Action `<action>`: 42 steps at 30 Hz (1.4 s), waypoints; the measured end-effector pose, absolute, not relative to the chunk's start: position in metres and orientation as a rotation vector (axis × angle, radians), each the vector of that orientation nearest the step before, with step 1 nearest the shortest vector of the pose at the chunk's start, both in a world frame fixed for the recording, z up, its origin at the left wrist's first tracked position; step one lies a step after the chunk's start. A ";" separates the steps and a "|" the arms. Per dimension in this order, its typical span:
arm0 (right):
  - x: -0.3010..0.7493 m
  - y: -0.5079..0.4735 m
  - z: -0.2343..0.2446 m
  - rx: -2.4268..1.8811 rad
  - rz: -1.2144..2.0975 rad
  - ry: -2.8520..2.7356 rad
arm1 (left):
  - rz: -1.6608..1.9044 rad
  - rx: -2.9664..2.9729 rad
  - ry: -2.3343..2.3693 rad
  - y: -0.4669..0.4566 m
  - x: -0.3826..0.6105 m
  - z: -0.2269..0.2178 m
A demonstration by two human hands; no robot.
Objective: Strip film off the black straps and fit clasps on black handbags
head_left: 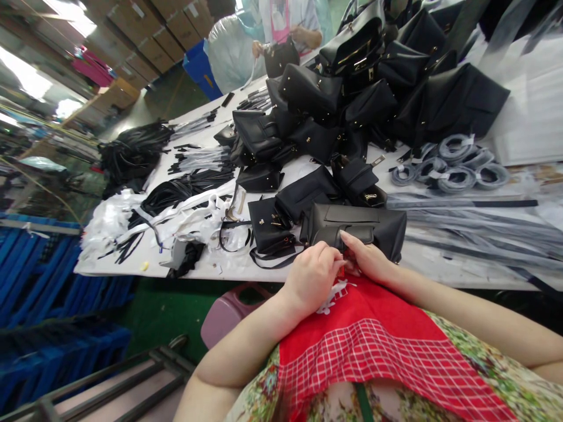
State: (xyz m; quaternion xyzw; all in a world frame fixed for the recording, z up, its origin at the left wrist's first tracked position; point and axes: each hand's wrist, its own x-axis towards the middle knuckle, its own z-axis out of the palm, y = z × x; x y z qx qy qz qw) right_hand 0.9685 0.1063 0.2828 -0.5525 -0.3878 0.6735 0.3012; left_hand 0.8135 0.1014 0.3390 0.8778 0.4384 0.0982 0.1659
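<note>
A black handbag (358,218) lies at the table's near edge, right in front of my red apron (378,305). My right hand (367,256) grips its near side, thumb laid along the flap and the other fingers mostly hidden beneath. Close beside it, my left hand (314,274) is closed, its fingertips pinched together against the near side of the bag; what they pinch is too small to make out. A smaller black bag (269,225) with gold fittings and a strap lies just beyond my left hand.
Black bags (312,94) are heaped across the white table (211,271). Coiled straps (457,179) and wrapped strips (475,225) lie on the right, black straps (176,190) and plastic wrapping (114,225) on the left. Across the table a person (290,26) handles a bag. A purple stool (229,316) stands below.
</note>
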 end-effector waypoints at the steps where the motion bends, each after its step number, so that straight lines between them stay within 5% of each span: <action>1: 0.969 0.107 0.281 -1.451 1.844 -0.973 | 0.306 2.491 1.215 0.101 0.812 0.340; 12: 0.973 0.109 0.275 -1.377 1.997 -0.877 | 0.555 2.246 1.156 0.113 0.799 0.340; 32: 0.976 0.108 0.283 -1.334 2.086 -0.824 | -0.094 2.632 0.865 0.147 0.821 0.352; 42: 0.976 0.110 0.274 -1.230 2.086 -0.740 | 0.258 2.344 1.036 0.146 0.799 0.353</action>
